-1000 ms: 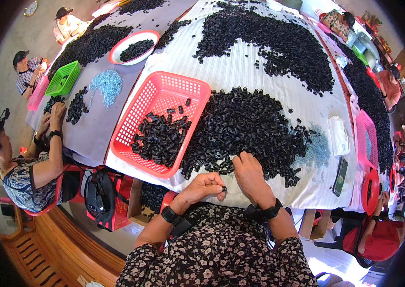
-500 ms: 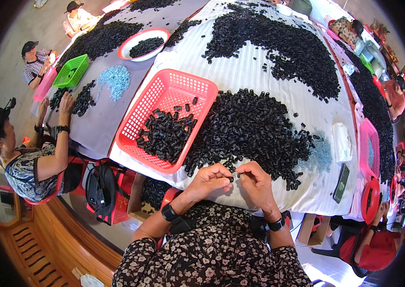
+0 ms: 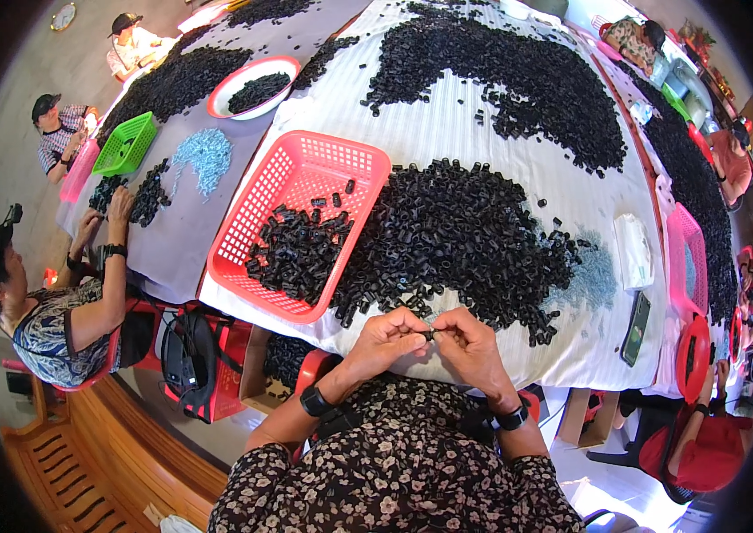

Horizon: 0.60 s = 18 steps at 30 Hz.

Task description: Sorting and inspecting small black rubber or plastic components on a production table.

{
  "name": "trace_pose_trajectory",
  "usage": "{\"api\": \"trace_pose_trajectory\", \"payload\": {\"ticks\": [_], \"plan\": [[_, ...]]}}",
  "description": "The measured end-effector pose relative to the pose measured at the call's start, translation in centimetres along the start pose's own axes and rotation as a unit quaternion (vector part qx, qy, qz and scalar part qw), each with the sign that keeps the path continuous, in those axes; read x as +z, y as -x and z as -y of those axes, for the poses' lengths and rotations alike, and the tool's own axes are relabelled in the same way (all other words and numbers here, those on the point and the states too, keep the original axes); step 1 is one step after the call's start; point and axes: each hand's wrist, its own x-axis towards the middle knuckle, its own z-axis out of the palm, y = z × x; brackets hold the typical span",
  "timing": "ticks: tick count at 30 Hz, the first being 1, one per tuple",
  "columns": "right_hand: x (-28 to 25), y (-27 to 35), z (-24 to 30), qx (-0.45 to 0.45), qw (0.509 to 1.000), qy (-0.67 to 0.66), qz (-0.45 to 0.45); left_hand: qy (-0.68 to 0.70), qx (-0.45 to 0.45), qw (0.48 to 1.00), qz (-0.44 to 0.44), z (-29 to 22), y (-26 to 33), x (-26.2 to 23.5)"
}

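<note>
Above the near edge of the white-covered table, my left hand [image 3: 390, 343] pinches a small black tube-shaped part [image 3: 430, 336] between thumb and fingers. My right hand [image 3: 469, 348] is closed against the same part from the other side, fingertips together; whatever it pinches is too small to make out. Just beyond my hands spreads a large heap of black parts [image 3: 456, 235]. To its left, a red-pink perforated basket [image 3: 227, 258] holds more black parts [image 3: 301, 253]. At the heap's right edge lies a patch of tiny pale blue pieces [image 3: 591, 280].
A phone [image 3: 635, 329] and a white packet [image 3: 633, 252] lie at the right. Further off are another black heap [image 3: 492, 80], a red-rimmed bowl [image 3: 221, 99], a green basket [image 3: 126, 147] and blue pieces [image 3: 203, 162]. A co-worker [image 3: 47, 311] sits at the left; others sit around.
My two hands have come closer, their fingertips now meeting at the small black part. The whole view has shifted slightly. The co-worker at the left still handles black parts.
</note>
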Motion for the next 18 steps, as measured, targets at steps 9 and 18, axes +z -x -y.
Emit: {"api": "trace_pose_trajectory", "payload": {"ticks": [9, 18], "plan": [[0.1, 0.3, 0.5, -0.004, 0.999, 0.046, 0.000, -0.015, -0.002, 1.000, -0.003, 0.2, 0.1, 0.3], [0.5, 0.2, 0.5, -0.044, 0.991, 0.127, 0.027, -0.075, 0.035, 0.996, -0.032, 1.3, 0.2, 0.6]]}}
